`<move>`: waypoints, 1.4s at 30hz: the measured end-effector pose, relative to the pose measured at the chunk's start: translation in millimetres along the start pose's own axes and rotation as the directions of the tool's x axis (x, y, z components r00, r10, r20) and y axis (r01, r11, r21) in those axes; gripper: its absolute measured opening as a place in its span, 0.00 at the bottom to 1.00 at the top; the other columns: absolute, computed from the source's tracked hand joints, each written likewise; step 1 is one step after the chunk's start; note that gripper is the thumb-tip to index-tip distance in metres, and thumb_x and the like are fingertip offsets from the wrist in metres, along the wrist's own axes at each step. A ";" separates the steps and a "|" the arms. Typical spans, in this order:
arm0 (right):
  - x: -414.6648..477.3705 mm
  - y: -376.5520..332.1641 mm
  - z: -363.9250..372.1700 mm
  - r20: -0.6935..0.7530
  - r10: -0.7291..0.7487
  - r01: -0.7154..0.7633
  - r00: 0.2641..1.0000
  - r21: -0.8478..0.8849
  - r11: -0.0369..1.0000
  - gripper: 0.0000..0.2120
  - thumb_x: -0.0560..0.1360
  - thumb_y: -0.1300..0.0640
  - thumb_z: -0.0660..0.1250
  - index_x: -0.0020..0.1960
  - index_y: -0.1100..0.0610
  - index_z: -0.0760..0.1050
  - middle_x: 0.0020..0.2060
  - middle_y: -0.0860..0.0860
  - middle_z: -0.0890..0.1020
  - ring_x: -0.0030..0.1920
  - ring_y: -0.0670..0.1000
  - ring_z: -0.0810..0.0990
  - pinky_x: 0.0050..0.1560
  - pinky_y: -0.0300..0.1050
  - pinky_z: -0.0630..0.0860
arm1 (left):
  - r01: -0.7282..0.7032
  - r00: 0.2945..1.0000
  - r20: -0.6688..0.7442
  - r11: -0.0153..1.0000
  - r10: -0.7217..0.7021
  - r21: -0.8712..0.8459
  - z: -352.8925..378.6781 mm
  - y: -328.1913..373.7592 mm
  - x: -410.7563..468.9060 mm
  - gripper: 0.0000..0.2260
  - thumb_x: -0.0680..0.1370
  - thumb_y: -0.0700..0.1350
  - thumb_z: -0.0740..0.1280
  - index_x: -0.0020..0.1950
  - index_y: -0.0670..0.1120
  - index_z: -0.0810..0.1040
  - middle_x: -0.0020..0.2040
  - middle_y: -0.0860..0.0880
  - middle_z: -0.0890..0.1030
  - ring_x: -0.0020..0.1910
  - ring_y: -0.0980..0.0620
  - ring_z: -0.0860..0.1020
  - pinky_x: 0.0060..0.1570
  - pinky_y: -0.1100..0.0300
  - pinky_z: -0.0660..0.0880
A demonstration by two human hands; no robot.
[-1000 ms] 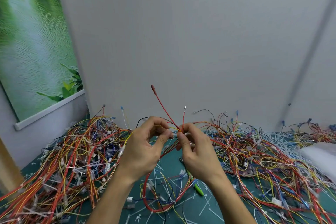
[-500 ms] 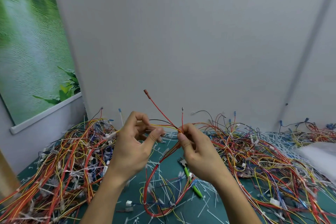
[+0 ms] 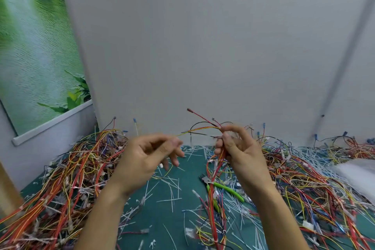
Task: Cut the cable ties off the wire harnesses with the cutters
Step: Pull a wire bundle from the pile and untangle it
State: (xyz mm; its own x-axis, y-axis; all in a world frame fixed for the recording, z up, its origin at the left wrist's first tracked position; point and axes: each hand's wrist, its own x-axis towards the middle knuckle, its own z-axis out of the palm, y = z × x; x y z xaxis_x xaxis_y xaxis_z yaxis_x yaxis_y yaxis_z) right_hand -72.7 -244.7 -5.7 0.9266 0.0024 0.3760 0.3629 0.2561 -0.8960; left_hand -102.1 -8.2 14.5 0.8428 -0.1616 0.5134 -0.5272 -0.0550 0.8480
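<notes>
1. My right hand (image 3: 241, 152) grips one wire harness (image 3: 220, 156) above the middle of the tabletop (image 3: 162, 219), fingers curled round the bundle.
2. My left hand (image 3: 146, 158) is blurred. Its fingers look loosely curled. I cannot tell whether they pinch the thin yellow wire reaching toward them.
3. The cutters (image 3: 225, 185) lie on the tabletop below the harness, in neither hand.
4. Done, judging by the scattered cut ties (image 3: 172, 186): many cuts.
5. Remaining: probably much, given the left pile (image 3: 71, 168) and right pile (image 3: 304, 178).
6. Any tie on the held harness is too small to make out.
</notes>
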 end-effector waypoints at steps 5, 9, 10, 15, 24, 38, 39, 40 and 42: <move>-4.7 -2.0 3.4 0.110 -0.018 0.027 0.994 -0.080 0.996 0.12 0.84 0.63 0.62 0.62 0.57 0.82 0.38 0.51 0.82 0.41 0.47 0.81 0.46 0.40 0.79 | 0.101 0.994 0.033 0.982 -0.107 0.158 32.5 -11.7 0.5 0.09 0.80 0.50 0.67 0.56 0.50 0.84 0.47 0.51 0.87 0.39 0.49 0.84 0.36 0.56 0.80; -6.5 -4.2 5.2 0.153 -0.012 0.028 0.988 -0.100 0.995 0.11 0.77 0.59 0.71 0.59 0.58 0.83 0.41 0.54 0.86 0.44 0.51 0.86 0.49 0.39 0.80 | 0.128 0.992 -0.027 0.981 -0.125 0.143 45.6 -21.0 3.1 0.11 0.83 0.46 0.65 0.65 0.51 0.78 0.53 0.55 0.85 0.41 0.51 0.85 0.37 0.56 0.80; -6.9 -5.1 6.6 0.152 -0.012 0.030 0.988 -0.116 0.993 0.11 0.76 0.58 0.72 0.58 0.58 0.83 0.42 0.55 0.87 0.45 0.52 0.87 0.49 0.39 0.81 | 0.107 0.994 -0.045 0.986 -0.102 0.131 48.1 -21.7 3.0 0.11 0.83 0.46 0.65 0.64 0.52 0.78 0.53 0.55 0.85 0.41 0.51 0.84 0.36 0.58 0.79; -6.2 -0.2 9.6 0.134 -0.033 0.069 0.990 -0.272 0.960 0.06 0.77 0.63 0.74 0.52 0.58 0.79 0.42 0.54 0.88 0.44 0.52 0.89 0.45 0.37 0.81 | -0.019 0.990 -0.131 0.981 0.044 0.192 52.9 -21.7 1.4 0.05 0.81 0.50 0.67 0.54 0.57 0.83 0.44 0.55 0.86 0.38 0.55 0.84 0.37 0.65 0.77; -11.4 -8.2 9.9 0.187 -0.040 0.100 0.982 -0.324 0.941 0.09 0.72 0.50 0.78 0.47 0.53 0.81 0.43 0.52 0.89 0.46 0.51 0.89 0.46 0.42 0.84 | 0.055 0.988 -0.144 0.998 -0.055 -0.004 53.4 -20.8 3.8 0.10 0.77 0.60 0.70 0.49 0.55 0.84 0.45 0.50 0.86 0.37 0.49 0.84 0.32 0.60 0.77; -12.2 -13.1 13.8 0.159 -0.044 0.085 0.986 -0.261 0.962 0.10 0.74 0.51 0.75 0.47 0.58 0.83 0.42 0.55 0.88 0.46 0.52 0.88 0.40 0.41 0.82 | 0.038 0.963 -0.265 0.997 -0.053 -0.060 51.2 -21.2 6.0 0.14 0.80 0.57 0.66 0.44 0.49 0.82 0.39 0.46 0.83 0.38 0.39 0.81 0.33 0.54 0.78; -11.6 -12.7 14.2 0.130 -0.040 0.072 0.991 -0.250 0.966 0.09 0.74 0.52 0.76 0.47 0.58 0.83 0.42 0.55 0.88 0.45 0.52 0.88 0.40 0.40 0.82 | 0.034 0.960 -0.277 0.998 -0.047 -0.052 50.0 -22.1 6.3 0.14 0.81 0.56 0.66 0.43 0.48 0.82 0.38 0.45 0.83 0.38 0.38 0.81 0.33 0.53 0.78; -11.2 -12.1 14.7 0.105 -0.036 0.060 0.994 -0.231 0.971 0.09 0.73 0.52 0.76 0.46 0.58 0.84 0.41 0.55 0.88 0.44 0.52 0.88 0.40 0.39 0.82 | 0.031 0.957 -0.286 0.998 -0.043 -0.048 49.1 -23.0 6.3 0.14 0.81 0.56 0.66 0.43 0.48 0.82 0.38 0.45 0.83 0.37 0.38 0.81 0.33 0.53 0.78; -11.1 -11.4 16.7 0.062 -0.038 0.050 0.997 -0.190 0.981 0.08 0.72 0.53 0.77 0.45 0.57 0.85 0.41 0.55 0.89 0.44 0.52 0.88 0.39 0.38 0.81 | 0.038 0.953 -0.298 0.998 -0.051 -0.050 48.7 -23.6 6.2 0.14 0.80 0.58 0.67 0.43 0.49 0.82 0.38 0.46 0.83 0.37 0.41 0.81 0.33 0.54 0.78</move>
State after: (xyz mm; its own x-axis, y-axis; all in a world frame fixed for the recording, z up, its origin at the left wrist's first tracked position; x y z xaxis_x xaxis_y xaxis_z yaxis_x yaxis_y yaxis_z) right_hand -88.8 -231.5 4.3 0.9041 0.0525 0.4241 0.4205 0.0676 -0.9048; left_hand -89.8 -55.9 -8.8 0.8627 0.1427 0.4851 -0.4886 -0.0117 0.8724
